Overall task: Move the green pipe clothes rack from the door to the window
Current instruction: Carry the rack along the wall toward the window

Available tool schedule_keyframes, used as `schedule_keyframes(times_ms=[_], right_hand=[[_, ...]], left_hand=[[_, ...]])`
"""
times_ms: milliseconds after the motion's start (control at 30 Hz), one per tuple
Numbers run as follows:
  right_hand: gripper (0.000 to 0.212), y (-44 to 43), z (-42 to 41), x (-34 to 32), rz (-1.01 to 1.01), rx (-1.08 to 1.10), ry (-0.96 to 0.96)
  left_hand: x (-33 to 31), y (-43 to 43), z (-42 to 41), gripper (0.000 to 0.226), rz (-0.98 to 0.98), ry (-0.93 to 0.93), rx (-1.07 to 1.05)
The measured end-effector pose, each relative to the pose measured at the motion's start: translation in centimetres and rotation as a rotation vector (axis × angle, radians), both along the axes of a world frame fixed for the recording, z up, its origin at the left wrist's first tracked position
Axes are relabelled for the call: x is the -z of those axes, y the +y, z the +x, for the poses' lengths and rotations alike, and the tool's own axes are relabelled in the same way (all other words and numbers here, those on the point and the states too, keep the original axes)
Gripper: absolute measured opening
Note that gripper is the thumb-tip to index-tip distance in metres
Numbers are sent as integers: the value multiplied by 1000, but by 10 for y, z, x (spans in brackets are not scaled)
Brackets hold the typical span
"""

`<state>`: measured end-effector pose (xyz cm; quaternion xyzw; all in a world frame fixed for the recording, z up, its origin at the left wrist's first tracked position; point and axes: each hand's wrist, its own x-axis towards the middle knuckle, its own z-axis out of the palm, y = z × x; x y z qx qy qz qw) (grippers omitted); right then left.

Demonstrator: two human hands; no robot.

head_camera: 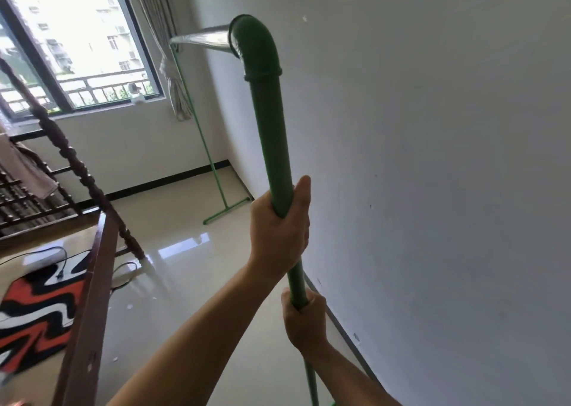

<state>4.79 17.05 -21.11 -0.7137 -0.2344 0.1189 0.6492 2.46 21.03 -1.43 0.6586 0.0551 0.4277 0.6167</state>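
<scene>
Both hands are wrapped around the near upright of the green pipe clothes rack, which runs up the middle of the frame. The left hand holds it higher, fingers closed round the pipe with the thumb laid up along it; the right hand grips lower down, at lower centre, fist tight on the thinner-looking stretch below.

From the elbow joint at top centre, a shiny top bar reaches toward the upper left, where the rack's far upright drops to a T-shaped foot on the tiled floor. That far end stands just beside the tied-back curtain and the window in the upper left, close along the white wall.

By my reckoning the move is nearly done: 1 end looks as good as at the window, no door is in sight, and what remains is bringing the held end into line and setting it down. Whether the near foot is touching the floor I cannot tell; it lies below the frame.
</scene>
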Motion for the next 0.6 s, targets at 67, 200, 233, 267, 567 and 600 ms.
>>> schedule_keyframes(times_ms=[67, 200, 233, 267, 567, 600], right_hand=[[57, 7, 2, 2, -3, -5, -10], [61, 15, 14, -2, -20, 1, 25], [61, 17, 17, -5, -21, -3, 32], [59, 19, 20, -8, -24, -5, 34], [58, -32, 13, 3, -64, 81, 43], [58, -39, 16, 5, -73, 103, 64]], left_hand=[[1, 8, 1, 43, 3, 3, 18], [0, 21, 14, 42, 39, 47, 49], [-1, 24, 17, 43, 40, 55, 52], [-2, 27, 19, 43, 37, 66, 54], [-5, 0, 5, 33, 202, 140, 310], [-3, -7, 7, 30, 240, 176, 312]])
